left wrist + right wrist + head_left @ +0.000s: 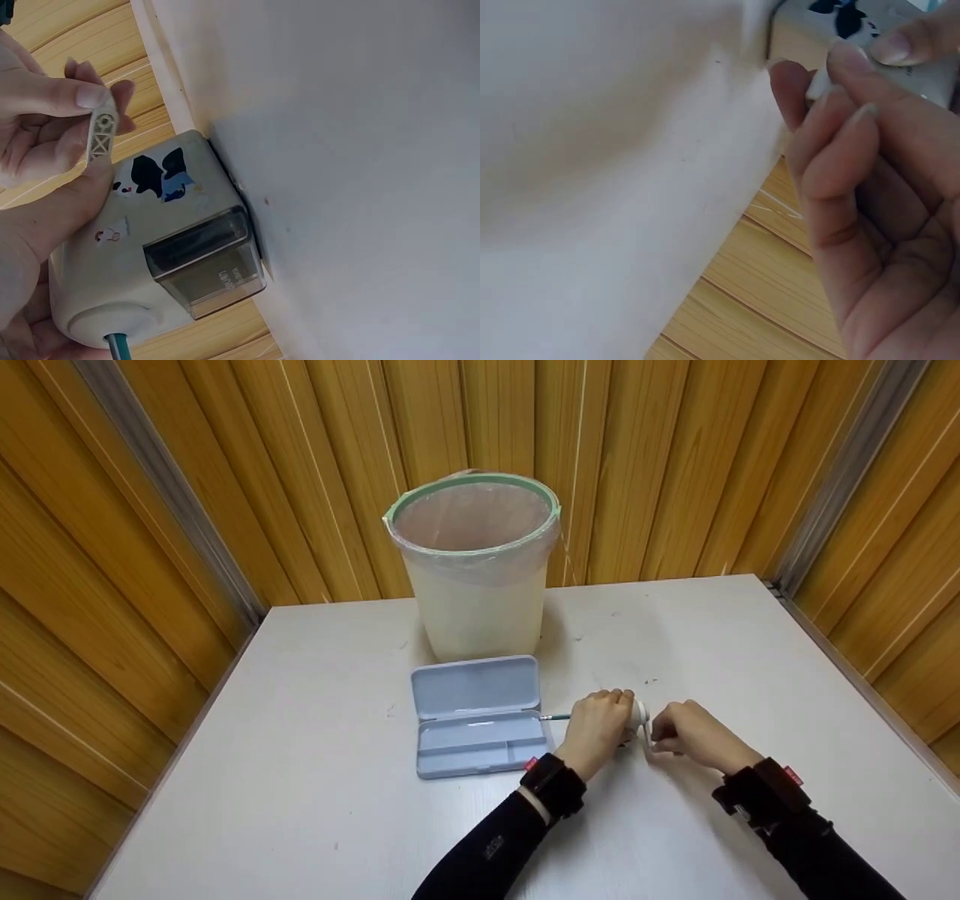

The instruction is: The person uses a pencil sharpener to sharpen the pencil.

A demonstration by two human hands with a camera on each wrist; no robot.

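Observation:
My left hand (598,724) grips a white crank pencil sharpener (154,247) with panda stickers, its thumb along the top. The sharpener stands on the table, with a smoky see-through shavings drawer (217,274) showing on one side. A teal pencil (118,346) sticks out of its front hole, pointing left toward the pencil case in the head view. My right hand (701,735) pinches the crank handle (103,136) at the sharpener's other end between thumb and fingers. In the right wrist view the right hand's fingers (840,165) are curled in, largely hiding the handle.
A light blue pencil case (461,733) lies with its lid up, left of the left hand, near the pencil's free end. Behind it stands a lined waste bin (484,607) with a green rim. Wood-patterned walls (645,472) enclose the white table (300,720).

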